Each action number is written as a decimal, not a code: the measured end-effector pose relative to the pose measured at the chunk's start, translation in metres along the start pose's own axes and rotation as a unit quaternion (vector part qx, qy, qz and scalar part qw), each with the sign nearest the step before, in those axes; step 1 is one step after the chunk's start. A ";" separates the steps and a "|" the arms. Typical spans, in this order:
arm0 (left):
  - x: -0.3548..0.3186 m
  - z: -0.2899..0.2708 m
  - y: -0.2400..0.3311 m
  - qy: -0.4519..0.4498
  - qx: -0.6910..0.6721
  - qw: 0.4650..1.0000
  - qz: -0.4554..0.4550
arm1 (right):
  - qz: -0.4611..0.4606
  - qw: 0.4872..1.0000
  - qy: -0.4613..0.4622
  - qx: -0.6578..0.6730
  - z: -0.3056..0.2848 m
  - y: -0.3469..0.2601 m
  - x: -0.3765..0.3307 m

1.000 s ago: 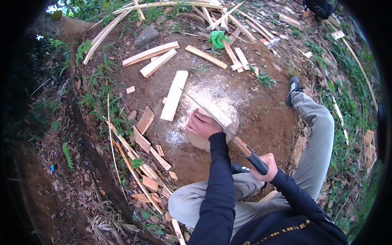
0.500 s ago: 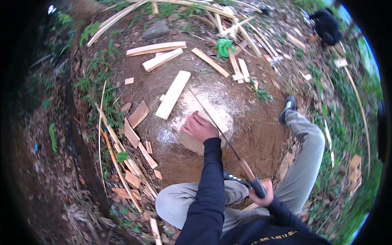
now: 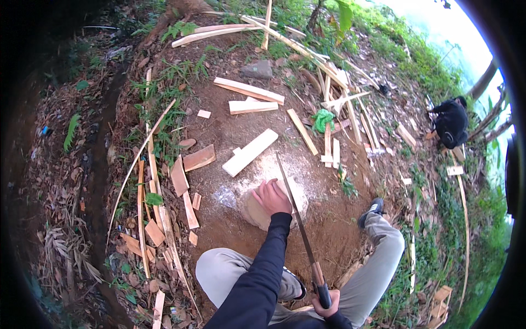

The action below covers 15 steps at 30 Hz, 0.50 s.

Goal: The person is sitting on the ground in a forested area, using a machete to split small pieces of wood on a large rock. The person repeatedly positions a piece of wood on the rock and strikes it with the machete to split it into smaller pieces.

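Note:
A pale piece of wood [image 3: 298, 196] lies on top of a round stump [image 3: 253, 210] in front of me. My left hand [image 3: 272, 198] presses down on it, fingers stretched over it and partly hiding it. My right hand [image 3: 327, 303], close to my lap, is wrapped round the black grip of a handsaw [image 3: 305, 239]. Its long, narrow blade runs forward past the right side of my left hand, across the wood. The teeth are too small to make out. Pale sawdust is scattered around the stump.
A pale board [image 3: 251, 152] lies just beyond the stump. Offcuts [image 3: 179, 176] and long strips [image 3: 155, 203] lie on the left. A green plastic bag [image 3: 323, 120] sits by more strips at the far right. A person in dark clothes [image 3: 450, 122] crouches beyond.
My right hand has drawn the saw back toward my body, and the blade points more straight ahead. My left hand stays on the wood. The whole view has shifted.

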<state>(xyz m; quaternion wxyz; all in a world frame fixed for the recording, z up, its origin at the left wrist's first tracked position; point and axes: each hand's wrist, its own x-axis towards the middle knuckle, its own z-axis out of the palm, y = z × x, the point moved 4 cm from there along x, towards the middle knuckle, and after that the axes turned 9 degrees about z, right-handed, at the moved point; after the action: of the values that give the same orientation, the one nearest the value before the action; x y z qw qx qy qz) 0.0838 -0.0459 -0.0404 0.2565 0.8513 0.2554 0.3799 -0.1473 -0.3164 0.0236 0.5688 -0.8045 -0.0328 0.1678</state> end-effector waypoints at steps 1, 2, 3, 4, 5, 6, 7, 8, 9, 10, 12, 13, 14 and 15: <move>-0.001 -0.002 -0.002 0.004 -0.004 1.000 0.001 | -0.001 1.000 -0.007 -0.008 0.002 -0.011 0.004; -0.004 -0.002 -0.001 0.004 -0.011 1.000 0.000 | -0.019 1.000 0.001 -0.022 0.009 -0.024 0.023; -0.002 -0.001 0.003 0.006 -0.020 1.000 0.003 | -0.039 0.998 0.012 -0.038 0.018 -0.036 0.054; 0.000 0.000 0.003 0.006 -0.026 1.000 0.002 | -0.014 1.000 0.015 0.001 0.028 -0.039 0.085; -0.005 -0.001 -0.001 0.003 -0.026 1.000 -0.006 | 0.018 0.999 0.013 0.037 0.033 -0.033 0.099; -0.005 -0.003 -0.004 0.022 -0.030 0.999 0.005 | 0.015 0.999 0.008 0.040 0.030 -0.024 0.091; -0.005 -0.002 -0.003 0.021 -0.025 0.999 0.003 | 0.007 0.999 0.008 0.045 0.028 -0.016 0.081; -0.007 -0.001 -0.002 0.018 -0.023 1.000 0.002 | 0.000 0.999 0.011 0.050 0.025 -0.008 0.067; -0.006 -0.001 -0.004 0.016 -0.017 1.000 0.002 | -0.008 0.999 0.003 0.039 0.017 -0.004 0.043; -0.001 -0.002 -0.006 0.020 -0.015 1.000 0.003 | 0.003 1.000 0.007 0.004 0.010 -0.004 0.016; 0.004 -0.002 -0.005 0.027 -0.012 1.000 0.001 | 0.006 1.000 -0.015 -0.021 0.004 -0.002 0.011; -0.006 -0.002 -0.006 0.015 -0.015 1.000 0.000 | 0.013 0.999 -0.032 -0.010 0.007 -0.003 0.017; -0.007 -0.002 -0.008 0.023 -0.014 1.000 0.000 | 0.066 0.996 -0.031 0.054 0.019 -0.029 0.045; -0.002 0.002 -0.002 0.024 -0.028 0.999 0.002 | -0.012 1.000 -0.013 0.024 0.021 -0.009 0.072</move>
<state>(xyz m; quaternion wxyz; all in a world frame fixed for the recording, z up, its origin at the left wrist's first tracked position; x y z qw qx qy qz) 0.0841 -0.0463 -0.0434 0.2731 0.8348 0.2489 0.4081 -0.0847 -0.2768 0.0092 0.5895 -0.7879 -0.0456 0.1720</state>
